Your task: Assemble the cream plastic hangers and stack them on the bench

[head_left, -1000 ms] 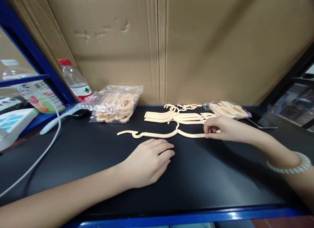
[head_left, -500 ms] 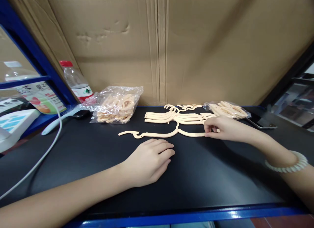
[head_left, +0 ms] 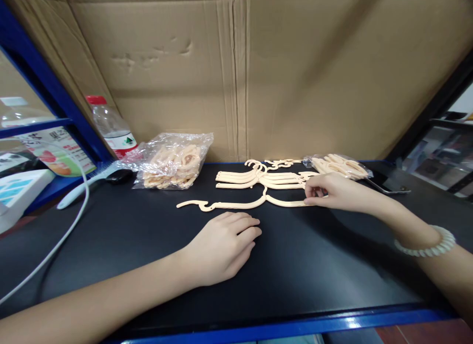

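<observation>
A cream folding clothes hanger (head_left: pixel 240 205) lies on the black tabletop, its arms spread left and right of a central hook. My right hand (head_left: pixel 327 191) is closed on the right end of that hanger, thumb and fingers pinching it and hiding its tip. At the hanger's left end, a curved end piece (head_left: pixel 192 203) with a notch sticks out. My left hand (head_left: pixel 225 248) rests palm down on the table just in front of the hanger, fingers loosely stretched, holding nothing. Behind the hanger lies a row of several similar hangers (head_left: pixel 236 178), hooks pointing away from me.
Clear plastic bags of hanger parts stand at the back left (head_left: pixel 172 166) and back right (head_left: pixel 336 165). A loose hanger part (head_left: pixel 283 163) lies between them. Left are a red-capped bottle (head_left: pixel 111 127), a brush (head_left: pixel 84 186) and a white cable (head_left: pixel 70 230). A phone (head_left: pixel 388 186) lies right. Cardboard (head_left: pixel 166 63) walls the back.
The view has shifted slightly. My right hand stays on the hanger's right end with barely any movement, and my left hand rests in the same place.
</observation>
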Tool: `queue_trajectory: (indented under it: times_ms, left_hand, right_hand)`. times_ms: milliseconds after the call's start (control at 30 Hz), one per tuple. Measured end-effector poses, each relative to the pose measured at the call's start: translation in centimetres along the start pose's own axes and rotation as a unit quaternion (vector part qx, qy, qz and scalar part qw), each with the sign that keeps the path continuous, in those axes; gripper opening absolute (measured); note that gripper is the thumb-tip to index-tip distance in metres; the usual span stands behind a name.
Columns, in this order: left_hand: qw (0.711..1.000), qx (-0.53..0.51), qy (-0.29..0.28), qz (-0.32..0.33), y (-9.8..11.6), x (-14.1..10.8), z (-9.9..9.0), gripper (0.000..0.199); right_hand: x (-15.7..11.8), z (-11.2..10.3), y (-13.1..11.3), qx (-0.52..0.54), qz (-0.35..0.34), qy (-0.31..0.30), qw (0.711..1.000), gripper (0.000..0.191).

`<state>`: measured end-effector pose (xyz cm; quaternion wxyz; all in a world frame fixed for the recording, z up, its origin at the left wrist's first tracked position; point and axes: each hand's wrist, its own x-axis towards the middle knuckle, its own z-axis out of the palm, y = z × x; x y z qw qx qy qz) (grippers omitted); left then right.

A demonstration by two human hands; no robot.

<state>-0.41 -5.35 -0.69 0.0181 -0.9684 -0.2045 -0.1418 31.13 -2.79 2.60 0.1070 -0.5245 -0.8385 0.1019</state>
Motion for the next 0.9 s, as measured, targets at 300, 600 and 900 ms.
queue_trajectory:
  times_ms: [300, 600, 900]
  left_hand:
    - [1.0, -0.008, 0.016, 0.009, 0.0, 0.0, 0.1, 0.028]
    - [0.999, -0.019, 0.028, 0.004, 0.0, 0.2, 0.2, 0.026]
    - [0.999, -0.041, 0.03, -0.003, 0.2, 0.4, 0.3, 0.025]
  right_hand:
    - [0.6, -0.9, 1.7, -0.054, 0.04, 0.134, 0.989, 0.025]
    - [3.7, -0.5, 3.9, -0.054, 0.046, 0.151, 0.986, 0.018]
    - [9.0, -0.5, 3.3, -0.038, 0.006, 0.118, 0.992, 0.024]
